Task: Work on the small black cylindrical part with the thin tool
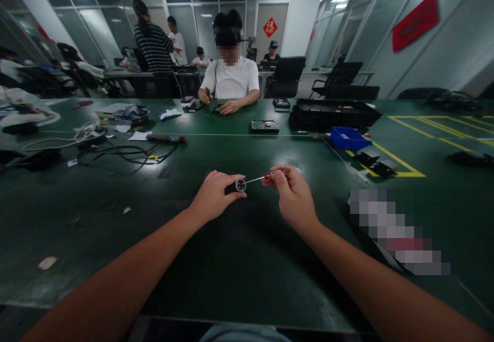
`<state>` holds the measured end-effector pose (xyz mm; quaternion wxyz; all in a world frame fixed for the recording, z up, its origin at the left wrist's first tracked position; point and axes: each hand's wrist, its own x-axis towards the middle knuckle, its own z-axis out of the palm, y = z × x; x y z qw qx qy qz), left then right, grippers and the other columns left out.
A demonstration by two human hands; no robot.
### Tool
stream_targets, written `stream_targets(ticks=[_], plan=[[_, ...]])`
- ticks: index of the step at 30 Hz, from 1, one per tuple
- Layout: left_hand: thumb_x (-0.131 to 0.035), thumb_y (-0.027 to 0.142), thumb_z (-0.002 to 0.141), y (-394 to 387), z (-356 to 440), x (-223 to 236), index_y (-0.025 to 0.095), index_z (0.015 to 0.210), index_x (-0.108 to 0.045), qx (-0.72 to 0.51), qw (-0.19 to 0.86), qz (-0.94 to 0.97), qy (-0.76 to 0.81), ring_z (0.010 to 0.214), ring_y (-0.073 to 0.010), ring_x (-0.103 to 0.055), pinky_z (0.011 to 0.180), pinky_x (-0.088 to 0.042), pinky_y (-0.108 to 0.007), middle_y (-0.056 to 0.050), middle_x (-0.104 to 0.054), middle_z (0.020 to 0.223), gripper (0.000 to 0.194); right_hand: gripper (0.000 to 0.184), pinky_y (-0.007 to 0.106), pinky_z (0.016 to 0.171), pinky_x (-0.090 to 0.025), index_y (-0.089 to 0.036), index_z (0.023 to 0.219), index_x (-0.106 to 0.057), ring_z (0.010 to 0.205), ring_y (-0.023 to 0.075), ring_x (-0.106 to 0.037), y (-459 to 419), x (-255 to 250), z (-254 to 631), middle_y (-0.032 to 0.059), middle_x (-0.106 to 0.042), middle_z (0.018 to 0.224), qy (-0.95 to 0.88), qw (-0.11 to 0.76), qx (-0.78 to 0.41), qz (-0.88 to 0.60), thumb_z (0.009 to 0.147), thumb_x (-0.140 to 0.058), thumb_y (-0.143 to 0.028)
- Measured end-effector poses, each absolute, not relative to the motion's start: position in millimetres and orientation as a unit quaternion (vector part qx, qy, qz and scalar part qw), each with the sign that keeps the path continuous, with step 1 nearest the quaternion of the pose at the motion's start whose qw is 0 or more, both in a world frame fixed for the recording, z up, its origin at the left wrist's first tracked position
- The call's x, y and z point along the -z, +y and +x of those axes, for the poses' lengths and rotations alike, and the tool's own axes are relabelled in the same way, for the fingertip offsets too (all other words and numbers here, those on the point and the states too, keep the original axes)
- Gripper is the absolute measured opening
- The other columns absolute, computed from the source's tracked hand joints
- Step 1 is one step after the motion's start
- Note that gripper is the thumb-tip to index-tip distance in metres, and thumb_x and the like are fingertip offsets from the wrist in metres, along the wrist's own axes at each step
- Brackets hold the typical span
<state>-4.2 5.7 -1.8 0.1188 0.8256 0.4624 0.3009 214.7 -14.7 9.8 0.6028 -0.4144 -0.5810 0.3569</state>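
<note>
My left hand (214,196) is closed around a small round black and silver part (240,185), held just above the dark green table (231,259). My right hand (292,196) pinches the reddish handle of a thin screwdriver (258,179). Its metal shaft points left and the tip meets the round part. Both hands hover over the table's middle, close together.
A person in a white shirt (231,77) sits across the table with their hands on small items. A circuit board (264,126), a black case (334,112), a blue bin (348,138), black cables (127,153) and a tool (165,138) lie further back. Other people work behind.
</note>
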Motion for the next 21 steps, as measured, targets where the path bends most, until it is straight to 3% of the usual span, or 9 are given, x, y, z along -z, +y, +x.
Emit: stream_targets(ticks=[7, 11, 16, 21], plan=[[-0.076, 0.04, 0.087, 4.2, -4.4, -0.3, 0.028, 0.128, -0.066, -0.303, 0.119, 0.824, 0.464, 0.107, -0.0253, -0.065, 0.107, -0.038, -0.051, -0.003, -0.074, 0.116, 0.043, 0.025, 0.042, 0.083, -0.059, -0.022, 0.103, -0.062, 0.083, 0.0204, -0.073, -14.4, -8.0, 216.0, 0.0042, -0.072, 0.09, -0.583, 0.596, -0.357, -0.421, 0.097, -0.057, -0.045], [-0.078, 0.039, 0.086, 4.9, -4.2, 0.8, 0.027, 0.127, -0.067, -0.301, 0.115, 0.828, 0.459, 0.106, -0.0249, -0.065, 0.103, -0.041, -0.047, -0.003, -0.075, 0.115, 0.044, 0.024, 0.036, 0.077, -0.058, -0.021, 0.099, -0.062, 0.08, 0.0193, -0.073, -19.2, -15.4, 215.8, 0.0046, -0.074, 0.087, -0.599, 0.58, -0.345, -0.432, 0.095, -0.059, -0.044], [-0.078, 0.037, 0.085, 6.9, -4.5, 2.3, 0.028, 0.123, -0.069, -0.301, 0.116, 0.827, 0.462, 0.104, -0.0246, -0.065, 0.101, -0.042, -0.046, -0.003, -0.075, 0.113, 0.041, 0.032, 0.027, 0.053, -0.044, -0.022, 0.072, -0.056, 0.052, 0.0136, -0.061, -27.3, -25.6, 217.4, -0.0012, -0.067, 0.059, -0.649, 0.508, -0.236, -0.515, 0.09, -0.067, -0.046], [-0.078, 0.035, 0.085, 6.2, -4.9, 1.0, 0.027, 0.123, -0.069, -0.297, 0.118, 0.826, 0.464, 0.104, -0.0247, -0.065, 0.099, -0.043, -0.046, -0.003, -0.075, 0.114, 0.04, 0.031, 0.027, 0.051, -0.039, -0.022, 0.072, -0.057, 0.05, 0.0133, -0.058, -30.6, -25.8, 219.1, -0.0013, -0.066, 0.058, -0.698, 0.464, -0.161, -0.521, 0.089, -0.067, -0.045]])
